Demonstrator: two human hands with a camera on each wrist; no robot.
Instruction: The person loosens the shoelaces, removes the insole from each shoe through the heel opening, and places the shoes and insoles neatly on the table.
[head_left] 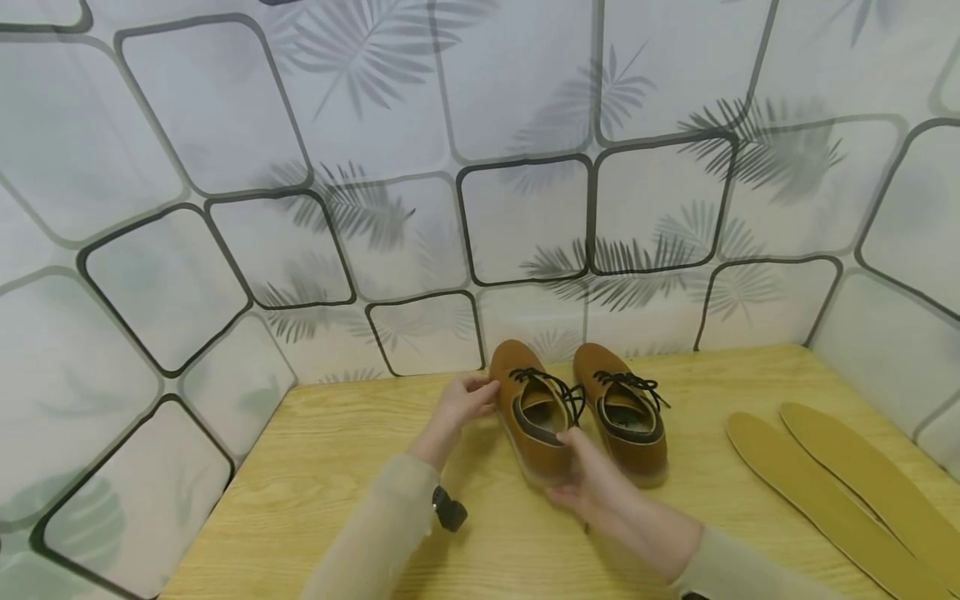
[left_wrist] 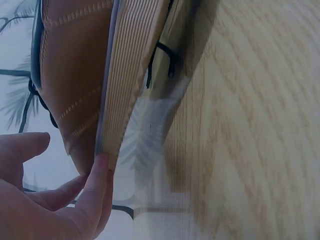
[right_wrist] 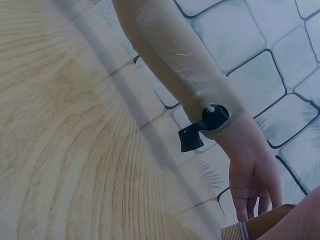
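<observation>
A brown lace-up shoe (head_left: 536, 446) with black laces is held at the heel by my right hand (head_left: 600, 479), its thumb at the collar and its fingers under the heel. My left hand (head_left: 467, 404) is at the toe end of the same shoe. In the left wrist view, fingertips (left_wrist: 102, 162) touch the edge of its ribbed sole (left_wrist: 129, 65), while the thumb stands apart from the upper. Wall shows beneath that sole, so the toe is raised off the tabletop. The matching shoe (head_left: 633, 446) stands just right of it.
Two flat tan insoles (head_left: 817, 492) lie side by side on the wooden table (head_left: 337, 467) at the right. Patterned sheeting (head_left: 525, 217) rises behind the table and along both sides. A black camera mount (head_left: 450, 510) sits on my left wrist.
</observation>
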